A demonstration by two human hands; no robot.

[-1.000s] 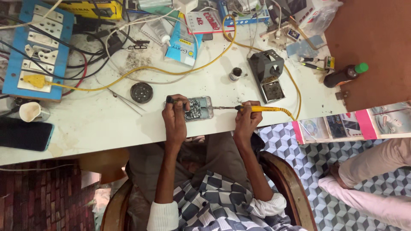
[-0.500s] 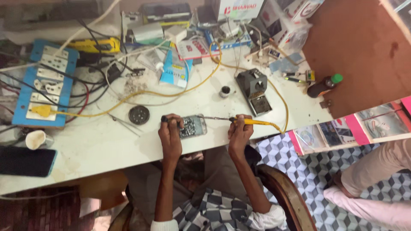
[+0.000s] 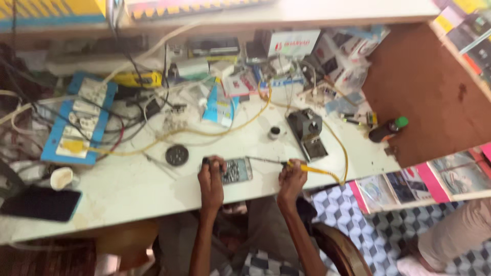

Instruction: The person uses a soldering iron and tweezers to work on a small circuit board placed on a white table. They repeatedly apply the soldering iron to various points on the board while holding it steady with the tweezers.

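Dark phone [image 3: 41,203]: it lies flat at the desk's [image 3: 128,191] front left corner, well apart from your hands.
Small white cup [image 3: 61,178]: it stands just behind that phone, near the left edge.
Blue power strip [image 3: 76,125]: it sits toward the back left of the desk, with cables running off it.
Round black disc [image 3: 177,155]: it rests on the bare desk top, left of your left hand and apart from it.
Left hand [image 3: 211,180]: your fingers are closed over the left end of the opened phone, pressing it to the desk near the front edge.
Opened phone [image 3: 237,170]: it lies flat at the middle of the front edge, between your two hands, its inside facing up.
Right hand [image 3: 291,176]: your fingers are clamped on the soldering iron's yellow handle, just right of the opened phone.
Soldering iron [image 3: 286,164]: its thin metal tip points left and reaches the opened phone's right end; whether it touches is unclear.
Iron stand [image 3: 308,134]: it sits behind your right hand, near the desk's right end.
Dark bottle with green cap [image 3: 387,129]: it lies at the desk's right edge.
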